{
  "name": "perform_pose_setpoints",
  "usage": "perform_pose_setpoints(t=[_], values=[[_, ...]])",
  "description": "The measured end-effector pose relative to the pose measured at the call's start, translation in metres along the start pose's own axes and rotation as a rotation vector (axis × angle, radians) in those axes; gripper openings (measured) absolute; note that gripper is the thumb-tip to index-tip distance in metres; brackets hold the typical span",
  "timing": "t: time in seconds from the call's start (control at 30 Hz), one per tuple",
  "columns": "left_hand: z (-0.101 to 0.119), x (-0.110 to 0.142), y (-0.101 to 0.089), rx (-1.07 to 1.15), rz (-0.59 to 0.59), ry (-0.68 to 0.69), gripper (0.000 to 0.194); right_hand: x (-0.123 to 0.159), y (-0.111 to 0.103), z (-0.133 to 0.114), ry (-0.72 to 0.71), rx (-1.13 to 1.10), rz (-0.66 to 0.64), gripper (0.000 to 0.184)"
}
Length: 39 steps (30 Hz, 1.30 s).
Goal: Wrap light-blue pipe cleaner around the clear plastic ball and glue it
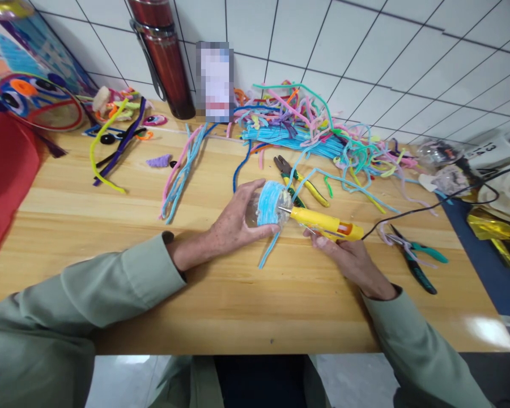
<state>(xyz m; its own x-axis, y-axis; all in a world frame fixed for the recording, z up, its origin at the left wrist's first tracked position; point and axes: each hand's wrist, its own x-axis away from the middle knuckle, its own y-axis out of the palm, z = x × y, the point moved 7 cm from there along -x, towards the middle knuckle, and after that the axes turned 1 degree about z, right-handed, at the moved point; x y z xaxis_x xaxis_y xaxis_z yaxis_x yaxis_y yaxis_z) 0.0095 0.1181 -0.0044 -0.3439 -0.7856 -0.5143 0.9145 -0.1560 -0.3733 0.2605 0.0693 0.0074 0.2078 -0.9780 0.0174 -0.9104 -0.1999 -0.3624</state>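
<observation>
My left hand [242, 215] is wrapped round a clear plastic bottle [285, 199] lying on its side above the table. Light blue pipe cleaners [269, 203] are wound around the bottle's middle, and loose lengths trail off it. In my right hand [344, 255] is a yellow hot glue gun [323, 222], its metal nozzle at the bottle's right end beside the blue winding. Whether the nozzle touches the surface I cannot tell. Just behind the bottle lie pliers [310, 190] with yellow and green handles.
A tangled heap of coloured pipe cleaners [293, 130] lies along the tiled wall. A red thermos [164, 62] and a phone [215, 82] stand there too. Green-handled pliers [412, 258] lie at right, near the glue gun's black cord [429, 207]. A decorated bottle [38, 102] is at left.
</observation>
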Motion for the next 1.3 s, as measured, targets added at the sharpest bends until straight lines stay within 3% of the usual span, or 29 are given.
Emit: perform_pose_setpoints(t=[0.63, 1.3], values=[[-0.0021, 0.0001, 0.0008, 0.048, -0.011, -0.088, 0.09, -0.0006, 0.0016, -0.0046, -0.106, 0.075, -0.059, 0.037], [-0.0018, -0.0006, 0.002, 0.115, -0.008, -0.14, 0.086, 0.002, 0.0042, -0.0035, -0.105, 0.04, -0.066, 0.03]])
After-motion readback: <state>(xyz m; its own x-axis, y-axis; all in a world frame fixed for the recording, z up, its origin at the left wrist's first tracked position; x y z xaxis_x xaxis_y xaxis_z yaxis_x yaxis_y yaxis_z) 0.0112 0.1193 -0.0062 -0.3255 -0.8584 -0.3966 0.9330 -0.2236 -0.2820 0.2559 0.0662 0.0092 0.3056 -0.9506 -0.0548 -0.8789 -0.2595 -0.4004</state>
